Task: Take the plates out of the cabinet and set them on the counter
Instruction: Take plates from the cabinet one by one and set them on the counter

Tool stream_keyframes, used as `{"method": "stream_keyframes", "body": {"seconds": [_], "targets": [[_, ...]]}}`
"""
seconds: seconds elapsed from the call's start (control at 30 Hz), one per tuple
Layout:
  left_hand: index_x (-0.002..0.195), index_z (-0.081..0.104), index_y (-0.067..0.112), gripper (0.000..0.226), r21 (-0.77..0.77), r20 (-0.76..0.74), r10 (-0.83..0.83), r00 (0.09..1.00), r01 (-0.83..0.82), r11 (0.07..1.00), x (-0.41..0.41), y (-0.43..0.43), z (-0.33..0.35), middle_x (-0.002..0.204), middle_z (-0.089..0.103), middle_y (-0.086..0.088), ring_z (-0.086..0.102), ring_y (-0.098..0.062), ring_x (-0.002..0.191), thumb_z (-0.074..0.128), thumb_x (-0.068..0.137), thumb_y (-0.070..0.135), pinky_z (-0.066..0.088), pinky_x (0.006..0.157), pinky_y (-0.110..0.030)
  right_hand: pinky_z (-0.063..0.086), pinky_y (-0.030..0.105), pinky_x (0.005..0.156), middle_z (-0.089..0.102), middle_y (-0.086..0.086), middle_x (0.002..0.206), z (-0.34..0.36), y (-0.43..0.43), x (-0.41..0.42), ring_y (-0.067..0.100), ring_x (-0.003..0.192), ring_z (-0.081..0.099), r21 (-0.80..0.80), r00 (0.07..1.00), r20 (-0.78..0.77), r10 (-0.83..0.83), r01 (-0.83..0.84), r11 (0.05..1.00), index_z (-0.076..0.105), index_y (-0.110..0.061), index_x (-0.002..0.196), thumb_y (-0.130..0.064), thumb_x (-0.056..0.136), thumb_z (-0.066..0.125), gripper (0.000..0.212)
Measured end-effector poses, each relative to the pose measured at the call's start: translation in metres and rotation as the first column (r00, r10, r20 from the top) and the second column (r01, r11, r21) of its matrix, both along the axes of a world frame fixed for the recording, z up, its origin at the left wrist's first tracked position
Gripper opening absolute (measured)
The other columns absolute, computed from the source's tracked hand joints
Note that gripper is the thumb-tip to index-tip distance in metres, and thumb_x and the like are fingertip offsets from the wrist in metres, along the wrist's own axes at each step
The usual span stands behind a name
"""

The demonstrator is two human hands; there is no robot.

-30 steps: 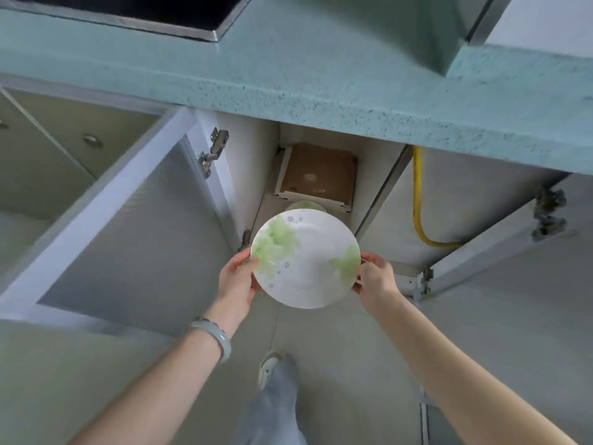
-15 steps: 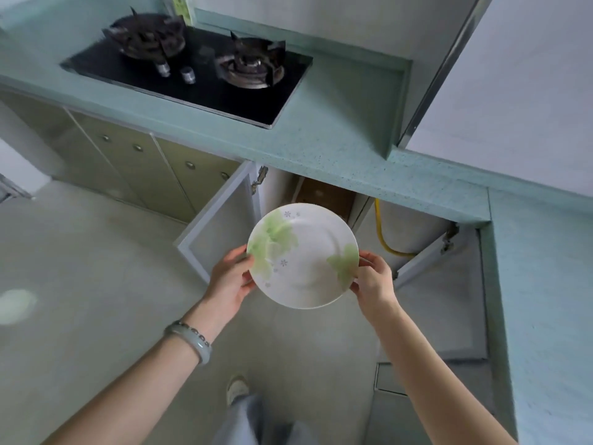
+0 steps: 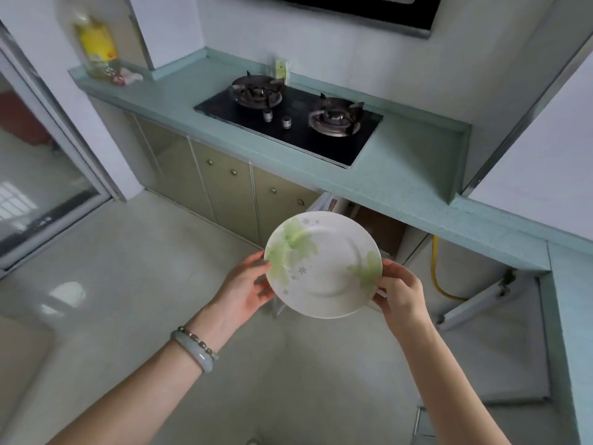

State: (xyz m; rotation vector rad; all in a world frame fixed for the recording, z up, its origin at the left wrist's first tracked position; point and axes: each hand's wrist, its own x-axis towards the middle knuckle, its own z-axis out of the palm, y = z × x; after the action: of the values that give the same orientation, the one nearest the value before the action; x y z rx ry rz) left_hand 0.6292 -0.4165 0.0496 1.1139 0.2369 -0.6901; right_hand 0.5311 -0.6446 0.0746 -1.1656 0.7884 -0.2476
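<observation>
A white plate [image 3: 322,264] with green leaf prints hangs in the air in front of the open cabinet [image 3: 382,228], below the level of the teal counter [image 3: 407,175]. My left hand [image 3: 245,289] grips its left rim and my right hand [image 3: 401,290] grips its right rim. The plate tilts slightly toward me. The cabinet's inside is mostly hidden behind the plate and under the counter's edge.
A black two-burner gas stove [image 3: 288,118] is set in the counter. A yellow oil bottle [image 3: 96,46] stands at the counter's far left end. A yellow gas hose [image 3: 438,271] hangs inside the cabinet. The right cabinet door [image 3: 481,300] stands open; a glass sliding door [image 3: 41,175] is at left.
The plate, held in both hands, has come out of the cabinet and risen as my view lifted from the cabinet's inside to the counter and stove.
</observation>
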Motion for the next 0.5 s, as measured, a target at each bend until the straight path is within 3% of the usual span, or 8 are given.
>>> {"method": "stream_keyframes", "body": {"seconds": [0.27, 0.5], "targets": [[0.122, 0.064, 0.020, 0.041, -0.065, 0.063, 0.126, 0.990, -0.121, 0.990, 0.021, 0.108, 0.032, 0.098, 0.069, -0.005, 0.064, -0.021, 0.086, 0.050, 0.088, 0.001, 0.055, 0.060, -0.027, 0.053, 0.031, 0.060, 0.071, 0.009, 0.085, 0.025, 0.094, 0.053, 0.025, 0.075, 0.066, -0.017, 0.981, 0.123, 0.151, -0.150, 0.988, 0.068, -0.008, 0.097, 0.018, 0.076, 0.046, 0.040], [0.124, 0.061, 0.018, 0.043, -0.061, 0.086, 0.235, 0.968, -0.230, 0.971, 0.050, 0.173, 0.049, 0.093, 0.066, -0.003, 0.061, -0.020, 0.085, 0.047, 0.088, 0.000, 0.052, 0.064, -0.028, 0.052, 0.030, 0.058, 0.070, 0.009, 0.081, 0.038, 0.155, 0.106, 0.024, 0.071, 0.067, -0.024, 0.962, 0.110, 0.248, -0.247, 0.969, 0.066, -0.006, 0.095, 0.019, 0.077, 0.047, 0.036]]}}
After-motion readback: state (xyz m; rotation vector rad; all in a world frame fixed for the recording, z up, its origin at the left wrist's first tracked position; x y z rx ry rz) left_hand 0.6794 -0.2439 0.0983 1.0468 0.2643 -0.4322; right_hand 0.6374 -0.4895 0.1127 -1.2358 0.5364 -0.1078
